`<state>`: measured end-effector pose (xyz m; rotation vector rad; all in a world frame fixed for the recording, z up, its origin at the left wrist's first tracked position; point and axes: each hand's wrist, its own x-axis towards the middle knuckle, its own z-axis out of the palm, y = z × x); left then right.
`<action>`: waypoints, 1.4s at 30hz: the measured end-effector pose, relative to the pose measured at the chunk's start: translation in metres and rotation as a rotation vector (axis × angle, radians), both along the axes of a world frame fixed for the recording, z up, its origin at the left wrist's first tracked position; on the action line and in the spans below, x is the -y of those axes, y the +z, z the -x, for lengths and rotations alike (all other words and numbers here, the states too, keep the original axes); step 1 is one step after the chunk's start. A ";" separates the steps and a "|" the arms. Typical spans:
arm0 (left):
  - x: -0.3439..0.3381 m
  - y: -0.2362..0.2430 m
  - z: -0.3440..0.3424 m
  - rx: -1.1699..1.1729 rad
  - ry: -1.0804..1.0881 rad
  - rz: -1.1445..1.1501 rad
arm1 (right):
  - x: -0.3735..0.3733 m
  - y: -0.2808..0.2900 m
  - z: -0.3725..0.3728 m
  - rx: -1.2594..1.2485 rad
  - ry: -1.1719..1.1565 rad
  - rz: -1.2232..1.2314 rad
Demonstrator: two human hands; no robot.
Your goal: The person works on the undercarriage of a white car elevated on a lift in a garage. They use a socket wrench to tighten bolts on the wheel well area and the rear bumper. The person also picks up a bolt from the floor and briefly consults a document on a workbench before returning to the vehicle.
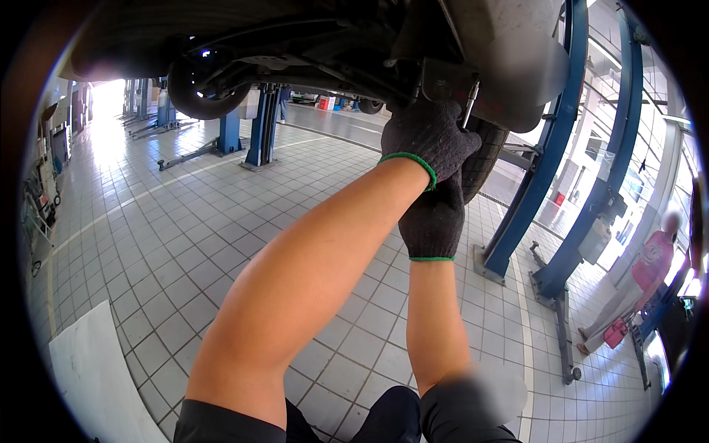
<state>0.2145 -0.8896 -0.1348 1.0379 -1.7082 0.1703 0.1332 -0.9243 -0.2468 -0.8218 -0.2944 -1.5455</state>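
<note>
Both my hands are raised under the lifted car (295, 44), close to the wheel area, in black knitted gloves with green cuffs. My left hand (430, 139) is uppermost, its fingers curled against the underside and largely turned away from view. A slim silver metal rod (470, 105) stands tilted beside its thumb; what it belongs to is hidden. Directly below, my right hand (434, 221) reaches up behind the left one, which covers its fingers. A dark plate-like part (443, 77) lies just above my left hand. The tyre (485, 159) is close by on the right.
Blue lift posts (543, 162) rise on the right, with another blue post (264, 129) farther left. Low lift arms (565, 332) lie near the tiled floor (185, 244). A person in a pink top (653, 258) stands at far right. A white panel (100, 376) lies at lower left.
</note>
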 end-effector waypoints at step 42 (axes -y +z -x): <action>0.065 0.012 -0.014 -0.732 -1.034 -0.174 | -0.094 0.099 0.117 -0.782 -2.071 0.689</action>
